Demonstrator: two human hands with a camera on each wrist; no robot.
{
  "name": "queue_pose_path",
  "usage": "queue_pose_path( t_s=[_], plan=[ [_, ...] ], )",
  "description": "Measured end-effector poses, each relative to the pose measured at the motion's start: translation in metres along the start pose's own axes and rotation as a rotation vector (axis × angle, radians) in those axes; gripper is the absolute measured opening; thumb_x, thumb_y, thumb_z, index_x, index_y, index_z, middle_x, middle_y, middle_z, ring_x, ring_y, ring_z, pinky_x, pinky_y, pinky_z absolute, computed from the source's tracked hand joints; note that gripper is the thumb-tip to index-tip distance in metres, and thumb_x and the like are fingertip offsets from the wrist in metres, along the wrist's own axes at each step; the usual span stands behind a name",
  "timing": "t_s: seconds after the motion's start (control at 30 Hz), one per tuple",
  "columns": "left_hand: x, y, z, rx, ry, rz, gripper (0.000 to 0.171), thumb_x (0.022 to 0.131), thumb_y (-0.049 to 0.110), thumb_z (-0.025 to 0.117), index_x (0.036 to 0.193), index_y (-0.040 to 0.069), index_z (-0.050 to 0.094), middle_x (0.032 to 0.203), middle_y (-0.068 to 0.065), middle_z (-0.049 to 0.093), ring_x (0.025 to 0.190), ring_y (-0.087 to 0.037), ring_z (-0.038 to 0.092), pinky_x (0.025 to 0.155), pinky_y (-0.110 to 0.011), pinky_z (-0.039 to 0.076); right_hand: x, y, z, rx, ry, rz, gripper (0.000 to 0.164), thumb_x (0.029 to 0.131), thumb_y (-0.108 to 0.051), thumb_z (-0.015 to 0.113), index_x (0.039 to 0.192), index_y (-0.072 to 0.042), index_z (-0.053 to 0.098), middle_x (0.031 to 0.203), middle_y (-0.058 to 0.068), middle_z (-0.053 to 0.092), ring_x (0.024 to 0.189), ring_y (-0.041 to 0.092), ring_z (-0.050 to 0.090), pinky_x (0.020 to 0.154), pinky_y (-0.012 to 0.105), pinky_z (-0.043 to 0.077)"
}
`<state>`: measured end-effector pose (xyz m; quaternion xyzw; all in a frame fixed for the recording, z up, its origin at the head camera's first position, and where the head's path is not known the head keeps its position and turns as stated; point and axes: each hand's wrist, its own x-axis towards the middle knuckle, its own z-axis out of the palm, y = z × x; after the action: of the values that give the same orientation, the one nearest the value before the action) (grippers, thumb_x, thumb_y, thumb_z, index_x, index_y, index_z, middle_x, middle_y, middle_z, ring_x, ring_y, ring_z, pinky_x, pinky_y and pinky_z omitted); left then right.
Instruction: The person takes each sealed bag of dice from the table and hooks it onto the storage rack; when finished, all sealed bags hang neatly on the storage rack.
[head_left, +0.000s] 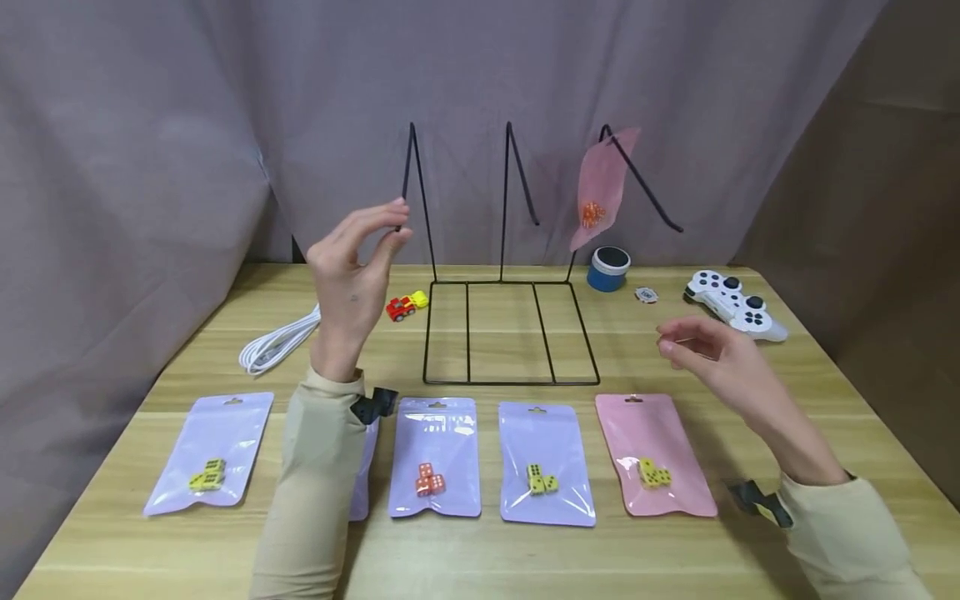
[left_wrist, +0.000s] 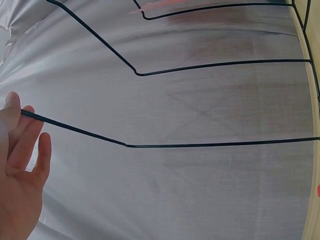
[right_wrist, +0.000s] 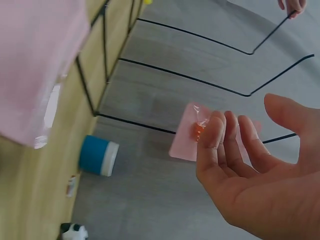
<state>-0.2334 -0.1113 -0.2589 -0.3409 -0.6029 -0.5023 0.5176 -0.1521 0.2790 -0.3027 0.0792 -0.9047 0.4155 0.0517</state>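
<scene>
My left hand (head_left: 352,275) pinches the free end of the leftmost arm (left_wrist: 75,129) of a black wire rack (head_left: 510,383) between thumb and fingers. On the rack's right arm hangs a pink zip pouch (head_left: 606,179) with orange dice. My right hand (head_left: 720,358) hovers over the table's right side, fingers loosely bent and holding nothing. Below it lies a pink pouch (head_left: 656,433) with yellow dice. Lilac pouches lie in the same row: one with yellow dice (head_left: 543,437), one with orange dice (head_left: 437,437), another with yellow dice (head_left: 228,433). My left sleeve mostly hides one more lilac pouch (head_left: 362,487).
Left of the rack are a coiled white cable (head_left: 273,350) and a red and yellow toy car (head_left: 402,307). To its right stand a blue jar (head_left: 606,275) with a dark top, a small chip (head_left: 646,295) and a white game controller (head_left: 735,307). Grey cloth (head_left: 480,67) hangs behind.
</scene>
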Motion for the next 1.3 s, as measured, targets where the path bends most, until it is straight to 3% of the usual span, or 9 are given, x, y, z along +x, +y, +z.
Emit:
queue_pose_path(
  t_s=[0.27, 0.67, 0.9, 1.17, 1.3],
  plan=[
    [0.0, -0.001, 0.0, -0.01, 0.001, 0.008, 0.017, 0.072, -0.014, 0.073, 0.087, -0.007, 0.069, 0.093, -0.016, 0.07, 0.094, -0.028, 0.067, 0.087, -0.037, 0.055, -0.015, 0.02, 0.0, -0.077, -0.077, 0.012, 0.03, 0.094, -0.019, 0.063, 0.116, 0.0, 0.057, 0.107, 0.016, 0.062, 0.087, 0.0, 0.058, 0.072, 0.011, 0.05],
    [0.0, -0.002, 0.001, -0.002, 0.006, -0.001, 0.018, 0.07, -0.017, 0.073, 0.086, -0.008, 0.068, 0.091, -0.018, 0.07, 0.093, -0.03, 0.067, 0.086, -0.037, 0.055, -0.036, 0.044, -0.01, -0.045, -0.177, 0.036, 0.031, 0.093, -0.009, 0.062, 0.119, 0.006, 0.054, 0.107, 0.017, 0.061, 0.089, 0.003, 0.057, 0.072, 0.017, 0.051],
    [0.002, 0.002, 0.002, -0.002, -0.001, -0.01, 0.016, 0.072, -0.018, 0.072, 0.085, -0.01, 0.068, 0.091, -0.019, 0.069, 0.093, -0.031, 0.067, 0.086, -0.037, 0.055, -0.046, 0.051, -0.012, -0.068, -0.256, 0.093, 0.034, 0.093, -0.016, 0.063, 0.119, 0.004, 0.055, 0.109, 0.015, 0.061, 0.091, 0.009, 0.057, 0.073, 0.02, 0.051],
    [0.0, 0.0, 0.003, -0.008, -0.003, -0.015, 0.016, 0.071, -0.017, 0.072, 0.085, -0.009, 0.068, 0.092, -0.018, 0.07, 0.093, -0.031, 0.067, 0.087, -0.037, 0.055, -0.054, 0.064, -0.015, 0.02, -0.401, 0.156, 0.036, 0.094, -0.018, 0.061, 0.12, 0.007, 0.054, 0.1, 0.014, 0.061, 0.084, 0.019, 0.06, 0.067, 0.029, 0.054],
    [0.002, -0.001, 0.001, -0.004, -0.004, -0.009, 0.016, 0.072, -0.015, 0.073, 0.085, -0.008, 0.069, 0.092, -0.017, 0.07, 0.094, -0.029, 0.067, 0.087, -0.037, 0.054, -0.054, 0.069, -0.019, 0.022, -0.43, 0.166, 0.037, 0.095, -0.018, 0.059, 0.12, 0.008, 0.053, 0.101, 0.014, 0.061, 0.083, 0.02, 0.06, 0.067, 0.031, 0.055]
  ],
)
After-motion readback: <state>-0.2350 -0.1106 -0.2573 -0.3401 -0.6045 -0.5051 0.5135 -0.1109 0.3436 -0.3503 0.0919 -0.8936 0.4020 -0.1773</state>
